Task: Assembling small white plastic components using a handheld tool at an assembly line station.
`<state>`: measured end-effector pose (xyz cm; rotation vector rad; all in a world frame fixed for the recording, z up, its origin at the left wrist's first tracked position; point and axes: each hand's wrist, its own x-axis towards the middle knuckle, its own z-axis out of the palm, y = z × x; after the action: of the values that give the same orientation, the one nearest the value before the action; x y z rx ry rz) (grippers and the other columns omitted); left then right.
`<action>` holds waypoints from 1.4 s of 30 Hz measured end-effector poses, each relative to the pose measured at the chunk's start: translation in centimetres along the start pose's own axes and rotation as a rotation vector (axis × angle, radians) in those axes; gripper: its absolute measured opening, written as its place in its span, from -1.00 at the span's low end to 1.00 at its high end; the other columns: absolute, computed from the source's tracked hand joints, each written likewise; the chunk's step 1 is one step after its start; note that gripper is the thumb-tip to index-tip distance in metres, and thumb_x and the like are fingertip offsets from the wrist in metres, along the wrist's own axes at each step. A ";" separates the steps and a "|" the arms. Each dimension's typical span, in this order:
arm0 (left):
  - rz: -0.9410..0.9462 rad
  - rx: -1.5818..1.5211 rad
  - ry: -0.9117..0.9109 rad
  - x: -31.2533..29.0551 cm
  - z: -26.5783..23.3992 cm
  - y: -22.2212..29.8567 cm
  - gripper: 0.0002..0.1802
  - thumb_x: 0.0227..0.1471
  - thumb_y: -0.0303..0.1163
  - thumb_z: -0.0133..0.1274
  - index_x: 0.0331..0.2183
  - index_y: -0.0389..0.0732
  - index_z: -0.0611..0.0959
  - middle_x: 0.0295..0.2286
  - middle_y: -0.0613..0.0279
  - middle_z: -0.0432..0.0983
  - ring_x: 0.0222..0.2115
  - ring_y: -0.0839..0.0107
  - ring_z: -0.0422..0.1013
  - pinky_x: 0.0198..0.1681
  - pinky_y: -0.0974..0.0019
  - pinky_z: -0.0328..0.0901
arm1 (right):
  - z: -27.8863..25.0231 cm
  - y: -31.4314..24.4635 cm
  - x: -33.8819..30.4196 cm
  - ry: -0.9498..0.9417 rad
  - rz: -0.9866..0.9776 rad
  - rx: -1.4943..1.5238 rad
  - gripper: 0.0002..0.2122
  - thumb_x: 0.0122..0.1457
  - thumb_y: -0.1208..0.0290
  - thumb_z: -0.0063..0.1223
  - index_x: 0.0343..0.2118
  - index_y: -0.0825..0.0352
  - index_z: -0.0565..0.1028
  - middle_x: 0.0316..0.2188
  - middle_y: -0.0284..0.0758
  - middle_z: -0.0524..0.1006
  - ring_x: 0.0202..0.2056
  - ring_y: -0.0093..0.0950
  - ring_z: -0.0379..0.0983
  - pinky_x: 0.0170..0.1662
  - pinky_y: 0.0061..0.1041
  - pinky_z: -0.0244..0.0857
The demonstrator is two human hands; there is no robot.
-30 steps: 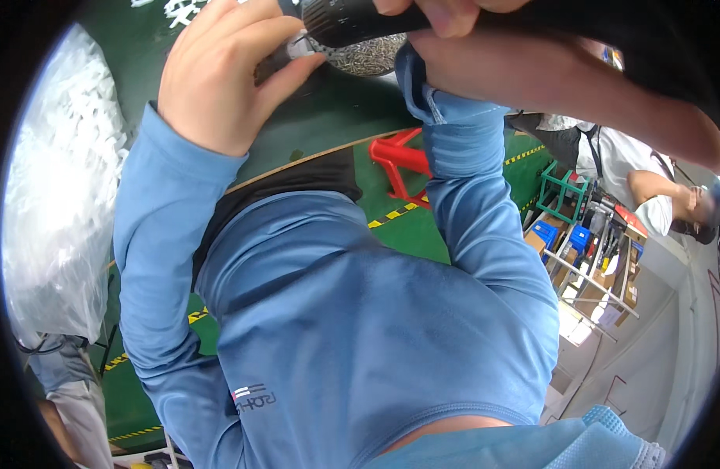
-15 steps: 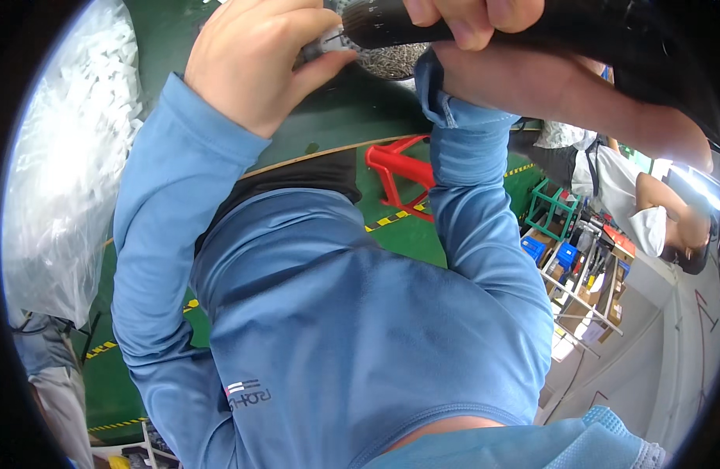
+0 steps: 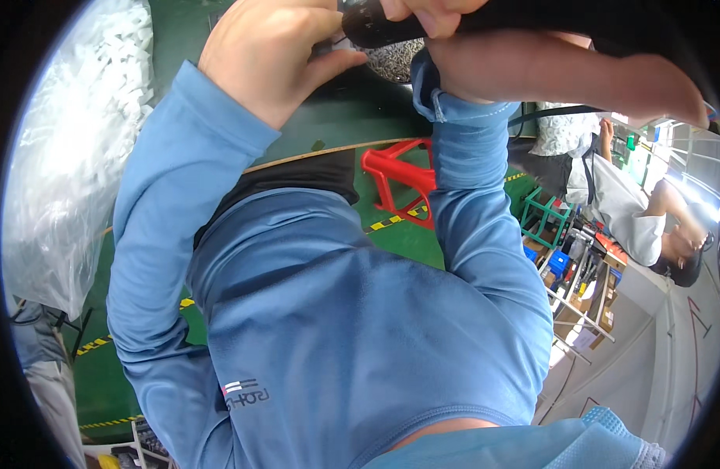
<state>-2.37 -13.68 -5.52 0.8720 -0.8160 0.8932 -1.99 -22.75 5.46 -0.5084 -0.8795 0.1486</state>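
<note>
At the top edge, my right hand (image 3: 524, 66) wraps round a black electric screwdriver (image 3: 379, 25), whose nose points left. My left hand (image 3: 270, 59) is closed in a pinch right by that nose. Between its thumb and fingers a bit of a small pale part (image 3: 322, 48) shows; most of it is hidden by the fingers. Just beyond the left thumb, under the screwdriver, lies a round dish of small metal screws (image 3: 395, 62) on the green tabletop (image 3: 336, 117). The screwdriver's tip is covered by my left hand.
A large clear plastic bag of white pieces (image 3: 94, 148) stands at the left. Near the table edge is a red stool (image 3: 403, 176). Farther right are a green stool (image 3: 546, 215), a loaded shelf rack (image 3: 582, 305) and a co-worker (image 3: 618, 211). Another person's clothing (image 3: 47, 367) shows at lower left.
My left hand has shifted slightly right, and the screwdriver with my right hand has moved a little up and left. The screwdriver's thin bit, visible before, is now hidden.
</note>
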 end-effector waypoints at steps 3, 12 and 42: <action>-0.003 0.020 0.025 0.2 0.9 -0.2 -0.79 -0.23 -0.44 0.36 -0.41 -0.13 0.73 -0.50 0.23 0.47 -0.44 0.12 0.37 -0.33 0.13 0.29 | 1.0 -1.7 0.0 0.030 0.039 -0.225 -0.14 0.13 -0.46 -0.11 0.15 0.32 0.21 -0.53 -0.18 0.43 -0.63 -0.42 0.39 -0.50 -0.43 0.38; 0.072 0.016 0.053 0.2 0.7 -0.9 -0.79 -0.20 -0.52 0.36 -0.40 -0.24 0.69 -0.52 0.26 0.45 -0.46 0.27 0.40 -0.35 0.24 0.31 | 0.7 -2.2 -0.1 0.073 0.094 -0.471 0.10 -0.04 -0.67 -0.21 0.30 0.29 0.21 -0.50 -0.16 0.46 -0.63 -0.41 0.40 -0.53 -0.44 0.37; -0.403 0.728 -0.731 3.4 -1.7 4.7 -0.66 -0.17 -0.30 0.44 -0.33 -0.27 0.74 -0.42 0.23 0.49 -0.36 0.18 0.39 -0.28 0.19 0.35 | 6.0 -4.0 4.1 0.323 0.157 -0.884 -0.51 0.38 -0.09 -0.19 -0.06 0.35 0.42 -0.59 -0.24 0.51 -0.68 -0.58 0.36 -0.58 -0.61 0.26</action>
<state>-4.82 -9.44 -1.92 1.9985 -0.8815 0.4870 -4.28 -22.76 13.43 -1.3855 -0.5506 -0.1934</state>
